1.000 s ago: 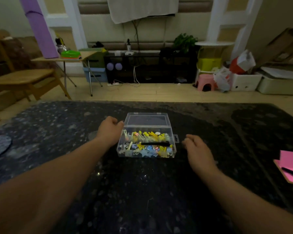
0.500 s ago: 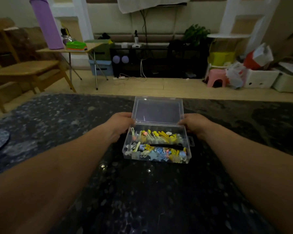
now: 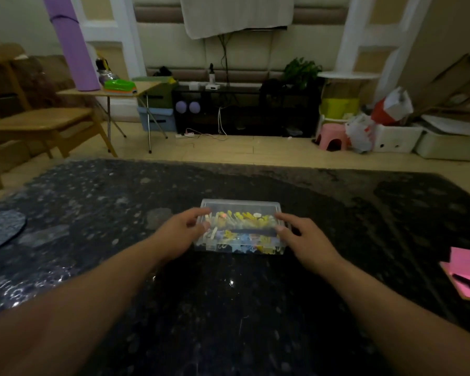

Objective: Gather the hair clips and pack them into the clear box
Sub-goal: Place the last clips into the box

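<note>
The clear plastic box (image 3: 240,207) sits on the dark speckled table (image 3: 228,308) with its lid down. Through the lid I see several coloured hair clips (image 3: 244,217), yellow, blue, pink and white, and a long black clip (image 3: 248,231) across the middle. My left hand (image 3: 178,234) lies at the box's left end, its fingertips touching the lid's left edge. My right hand (image 3: 301,237) lies at the right end, with its thumb and forefinger on the lid's right edge. The fingers of both hands are spread and nearly straight.
A pink notepad with a black pen (image 3: 467,275) lies at the table's right edge. A grey round mat (image 3: 0,229) shows at the left edge. Beyond the table are a wooden chair (image 3: 38,123), a folding table (image 3: 109,93) and a pink stool (image 3: 333,135).
The lid stood open one second and half a second ago; now it is down on the box. Both hands have come from the lid's back corners forward onto its two ends.
</note>
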### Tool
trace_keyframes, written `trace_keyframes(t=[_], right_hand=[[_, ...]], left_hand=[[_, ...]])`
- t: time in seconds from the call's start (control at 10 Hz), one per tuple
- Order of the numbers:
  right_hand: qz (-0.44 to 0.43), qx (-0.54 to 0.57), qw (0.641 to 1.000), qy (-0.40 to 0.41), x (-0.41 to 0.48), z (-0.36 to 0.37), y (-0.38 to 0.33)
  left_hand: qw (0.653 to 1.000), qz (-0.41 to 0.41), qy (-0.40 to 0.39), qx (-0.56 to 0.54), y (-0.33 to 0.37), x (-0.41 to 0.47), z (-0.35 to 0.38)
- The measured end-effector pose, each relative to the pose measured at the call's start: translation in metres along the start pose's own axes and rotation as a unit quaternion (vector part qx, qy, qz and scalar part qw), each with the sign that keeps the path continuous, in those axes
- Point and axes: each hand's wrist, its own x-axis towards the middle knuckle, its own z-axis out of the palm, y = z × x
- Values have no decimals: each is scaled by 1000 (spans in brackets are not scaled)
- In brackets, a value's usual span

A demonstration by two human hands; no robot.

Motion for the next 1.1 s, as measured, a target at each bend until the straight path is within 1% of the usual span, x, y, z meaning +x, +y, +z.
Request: trace_keyframes(t=[0.1,0.2,0.3,0.4,0.5,0.6,0.7,0.8,0.9,1.0,1.1], right_hand=[[-11,-35,997,62,-20,7,-1],[-59,-139,987,50,-44,12,-6],[-81,-206,973,65,-49,24,-7],[-92,-229,963,109,-39,39,-15],[-121,-238,957,116,-29,58,-30],[-152,-234,956,88,-11,86,-63],[-166,-216,960,64,9,121,-96],[-155,-205,964,69,24,141,-111],[-141,-207,965,75,24,145,-111],[-130,-193,969,77,14,141,-110],[-99,-160,980,65,1,135,-106]], left_hand=[[988,52,78,119,2,-16,13],[950,81,60,294,6,-39,28],[904,95,90,406,2,-51,39],[892,109,140,416,-4,-47,39],[891,94,147,419,-19,-44,17],[901,66,159,398,-43,-39,-28],[916,21,154,370,-62,-29,-70],[924,-10,155,350,-70,-19,-87],[926,-4,164,340,-71,-18,-82],[929,3,182,322,-74,-21,-76],[926,-3,227,301,-73,-34,-66]])
